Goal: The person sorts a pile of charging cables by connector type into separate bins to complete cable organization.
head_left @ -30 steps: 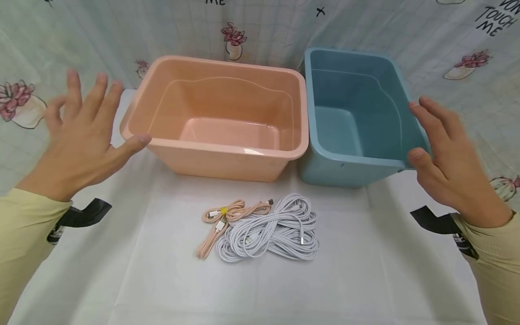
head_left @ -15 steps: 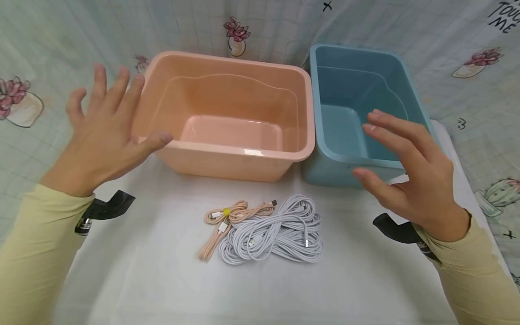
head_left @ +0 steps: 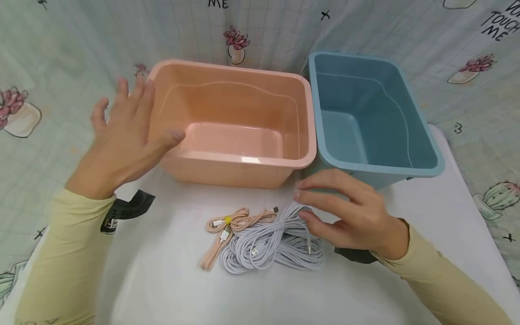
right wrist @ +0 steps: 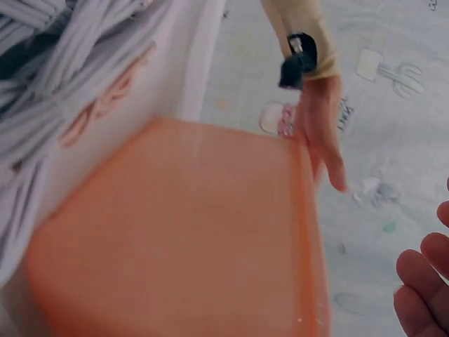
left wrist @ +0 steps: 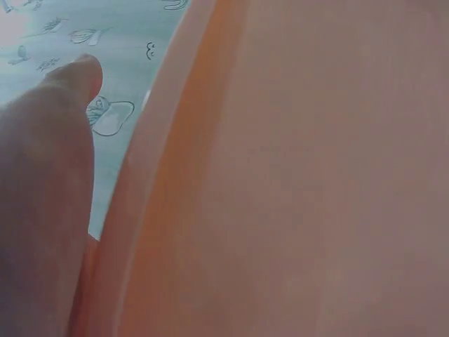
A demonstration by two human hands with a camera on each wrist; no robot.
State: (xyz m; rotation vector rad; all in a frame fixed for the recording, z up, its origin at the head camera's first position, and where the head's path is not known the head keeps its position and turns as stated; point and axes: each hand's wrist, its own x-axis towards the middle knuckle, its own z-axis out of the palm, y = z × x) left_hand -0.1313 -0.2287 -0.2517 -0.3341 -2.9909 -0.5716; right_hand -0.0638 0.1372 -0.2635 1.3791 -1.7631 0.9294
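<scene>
I see the right hand [head_left: 349, 212] over the white cables [head_left: 253, 246] on the worktop [head_left: 183, 293], fingers loosely bent, holding nothing. A tug there could drag the peach cables [head_left: 242, 220], since the bundles touch. The left hand [head_left: 126, 135], fingers spread, is at the peach bin's [head_left: 227, 174] left rim; a bump could jolt the neighbouring blue bin [head_left: 378, 169]. I have moving room in front of the cables.

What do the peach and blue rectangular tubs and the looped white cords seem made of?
The peach rectangular tub looks like glossy moulded plastic: rounded corners, bright highlight on its front rim. The blue rectangular tub seems similar plastic, more satin, without that glare. The looped white cords look sheathed in plastic or rubber: smooth, even strands fit either.
</scene>
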